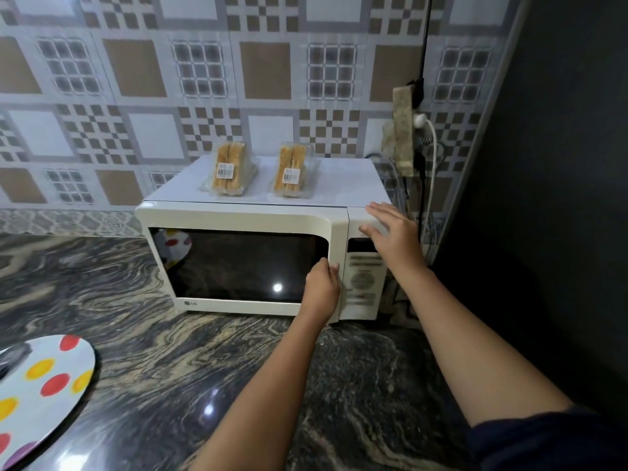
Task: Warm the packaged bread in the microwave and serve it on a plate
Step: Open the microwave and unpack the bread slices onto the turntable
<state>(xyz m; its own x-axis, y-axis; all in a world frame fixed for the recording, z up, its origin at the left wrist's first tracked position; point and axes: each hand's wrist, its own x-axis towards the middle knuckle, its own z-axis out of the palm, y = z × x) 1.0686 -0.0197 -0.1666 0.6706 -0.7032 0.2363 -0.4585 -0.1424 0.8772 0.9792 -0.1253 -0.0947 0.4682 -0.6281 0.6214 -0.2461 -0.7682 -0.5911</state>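
L hand (321, 283) is gripping the microwave (238, 217) door's right edge, fingers curled. R hand (394, 232) is resting flat, fingers straight, on its top front-right corner. Left bread pack (228, 171) & right bread pack (292, 173) are sitting on top, behind both hands, untouched.

Atop closed cream microwave (238, 215) stand left bread pack (228, 173) and right bread pack (292, 175) — dotted plate (37, 413) apart

The round white plate with coloured spots (30, 419) is running off the left and bottom edges. Lettering on the cream microwave's control panel (363, 280) is blurring beyond reading. The left hand's (321, 287) fingertips are hiding behind the microwave door's (238, 219) edge.
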